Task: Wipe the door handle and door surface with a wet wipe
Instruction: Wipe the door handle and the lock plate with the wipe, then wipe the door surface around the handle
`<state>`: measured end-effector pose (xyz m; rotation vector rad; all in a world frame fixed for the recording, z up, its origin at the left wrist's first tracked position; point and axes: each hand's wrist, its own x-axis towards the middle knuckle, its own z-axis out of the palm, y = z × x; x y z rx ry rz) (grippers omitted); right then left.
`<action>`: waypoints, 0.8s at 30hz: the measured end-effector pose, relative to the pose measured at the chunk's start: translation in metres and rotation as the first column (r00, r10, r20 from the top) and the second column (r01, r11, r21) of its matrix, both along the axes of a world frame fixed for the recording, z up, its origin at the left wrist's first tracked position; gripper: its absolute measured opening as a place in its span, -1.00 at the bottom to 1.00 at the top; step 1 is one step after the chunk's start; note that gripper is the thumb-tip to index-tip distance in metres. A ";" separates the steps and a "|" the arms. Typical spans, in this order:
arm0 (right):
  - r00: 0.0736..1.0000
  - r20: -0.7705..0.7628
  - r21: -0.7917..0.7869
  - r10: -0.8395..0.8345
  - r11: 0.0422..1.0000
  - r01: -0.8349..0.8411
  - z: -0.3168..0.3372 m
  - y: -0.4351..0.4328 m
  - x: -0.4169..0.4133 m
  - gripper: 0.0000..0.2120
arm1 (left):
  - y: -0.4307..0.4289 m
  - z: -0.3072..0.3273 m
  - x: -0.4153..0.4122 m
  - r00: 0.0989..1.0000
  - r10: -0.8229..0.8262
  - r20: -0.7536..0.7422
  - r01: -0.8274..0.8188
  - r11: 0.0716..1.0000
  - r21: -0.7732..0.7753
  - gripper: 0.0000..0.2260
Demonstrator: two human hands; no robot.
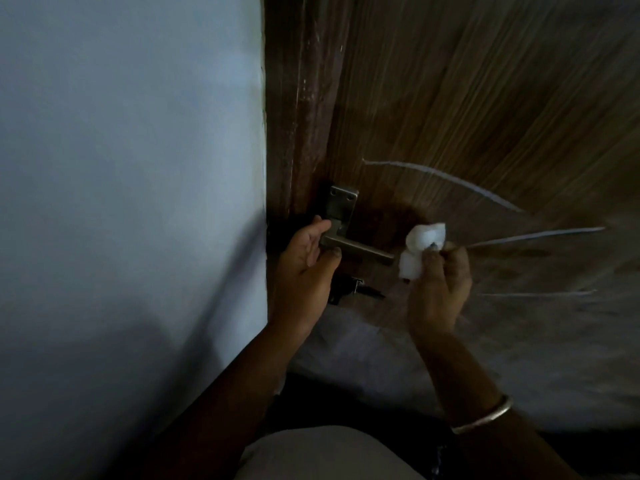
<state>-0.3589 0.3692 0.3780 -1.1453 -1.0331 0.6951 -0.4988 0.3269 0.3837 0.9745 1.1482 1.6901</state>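
A brown wood-grain door fills the upper right of the head view. Its metal lever handle sticks out to the right from a steel backplate. My left hand grips the handle at its base, thumb under the lever. My right hand holds a crumpled white wet wipe just past the handle's free end, close to the door surface. A key sits in the lock below the handle.
A pale blue-grey wall takes up the left half, meeting the dark door frame. Curved white scratch marks cross the door right of the handle. A metal bangle circles my right wrist. Grey floor lies below.
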 end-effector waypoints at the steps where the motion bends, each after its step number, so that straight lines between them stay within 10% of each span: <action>1: 0.976 0.213 0.161 -0.042 0.987 0.007 0.008 0.003 -0.001 -0.85 | 0.000 0.002 0.001 1.000 -0.004 0.001 0.004 1.000 0.012 -0.61; 6: 0.552 0.765 0.553 -0.331 0.777 -0.301 0.034 0.032 -0.020 -0.90 | 0.002 0.011 0.006 1.000 0.002 -0.014 -0.001 0.997 0.083 -0.61; 11: 0.291 0.793 0.600 -0.535 0.602 -0.527 0.047 0.061 -0.039 -0.81 | 0.006 0.014 0.005 0.997 0.029 -0.067 -0.021 0.993 0.119 -0.61; 15: 0.179 0.824 0.540 -0.538 0.647 -0.539 0.048 0.079 -0.051 -0.66 | 0.015 0.019 0.005 0.991 0.057 -0.122 -0.041 0.990 0.132 -0.62; 20: -0.181 0.776 0.424 -0.605 0.711 -0.561 0.034 0.079 -0.040 -0.59 | 0.024 0.023 0.002 0.988 0.061 -0.140 -0.044 0.991 0.124 -0.61; 24: -0.252 0.736 0.430 -0.629 0.721 -0.543 0.042 0.078 -0.023 -0.59 | 0.026 0.026 0.000 0.989 0.065 -0.130 -0.042 0.984 0.171 -0.60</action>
